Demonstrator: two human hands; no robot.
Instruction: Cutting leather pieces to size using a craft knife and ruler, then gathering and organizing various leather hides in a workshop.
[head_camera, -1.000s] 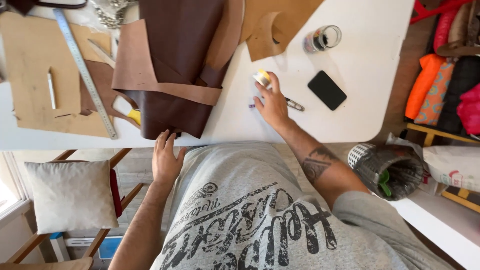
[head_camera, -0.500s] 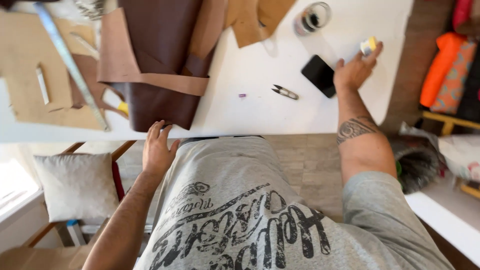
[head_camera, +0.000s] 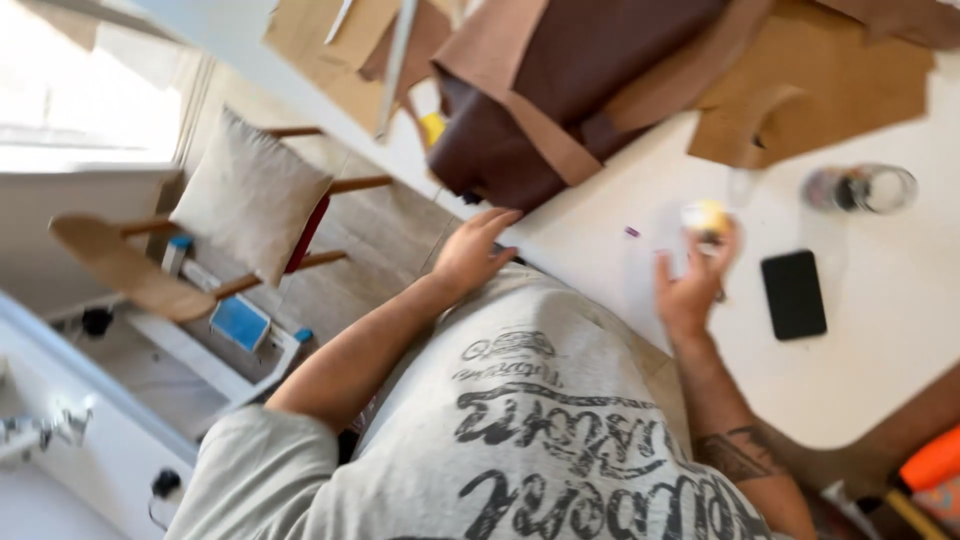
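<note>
My right hand (head_camera: 692, 285) is raised over the white table (head_camera: 880, 340) and holds a small yellow-and-white round object (head_camera: 706, 217) in its fingertips. My left hand (head_camera: 474, 248) rests with spread fingers on the table's near edge, just below a folded piece of dark brown leather (head_camera: 560, 95). A black phone (head_camera: 793, 294) lies flat to the right of my right hand. The view is tilted and blurred.
Tan leather pieces (head_camera: 820, 95) lie beyond the phone, with a clear glass jar (head_camera: 862, 188) beside them. A metal ruler (head_camera: 398, 60) crosses cardboard at the top. A wooden chair with a beige cushion (head_camera: 248, 195) stands left of the table.
The view has swung and tilted to the left. My right hand, with the small yellow object, has come back from the far side of the phone to its near side. My left hand stays at the table edge.
</note>
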